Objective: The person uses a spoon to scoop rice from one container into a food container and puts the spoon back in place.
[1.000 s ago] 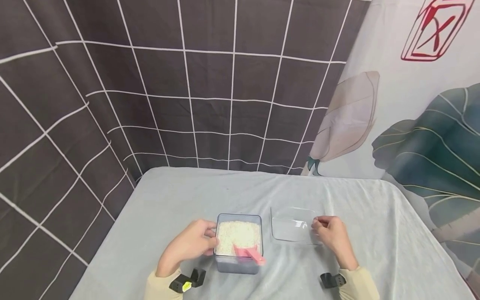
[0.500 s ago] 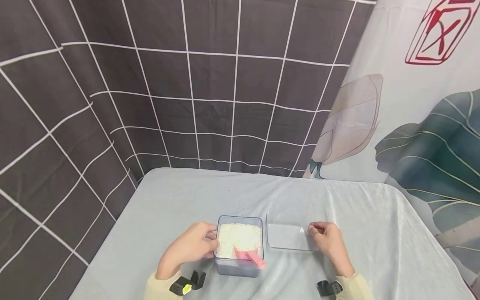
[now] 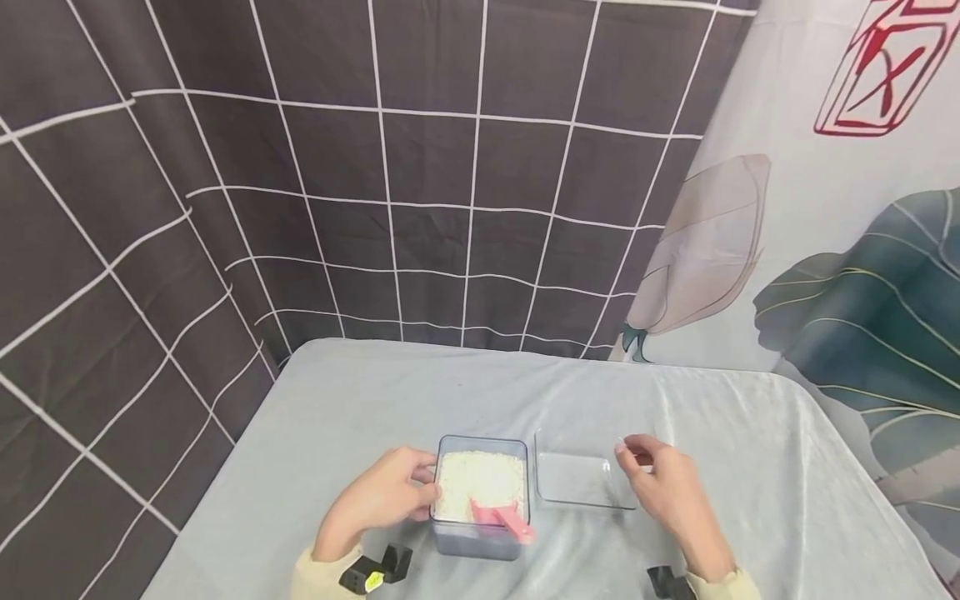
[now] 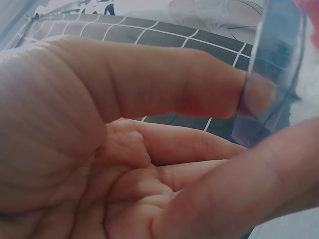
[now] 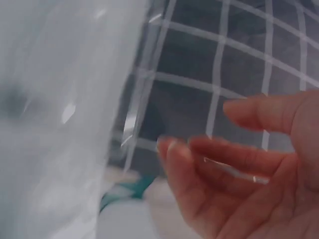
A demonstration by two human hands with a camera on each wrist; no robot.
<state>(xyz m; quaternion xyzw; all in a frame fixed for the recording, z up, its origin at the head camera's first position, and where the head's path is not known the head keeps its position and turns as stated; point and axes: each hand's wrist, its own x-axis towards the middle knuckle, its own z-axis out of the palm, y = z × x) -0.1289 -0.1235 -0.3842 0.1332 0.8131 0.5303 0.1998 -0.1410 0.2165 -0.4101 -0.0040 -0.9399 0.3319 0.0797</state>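
A square blue-grey see-through container stands on the table, filled with white grains that look like rice. In the grains lies a pink scoop, its handle over the front rim. My left hand holds the container's left side, and the left wrist view shows a fingertip against the clear wall. To the container's right a clear rectangular lid lies on the cloth. My right hand is just off its right edge, thumb and fingers apart with nothing between them.
A pale grey-blue cloth covers the table. Behind and to the left hangs a dark curtain with a white grid. A white curtain with printed leaves hangs on the right.
The lid has shifted left, closer to the container. My right hand has let go of its edge and moved slightly right. My left hand keeps its hold on the container.
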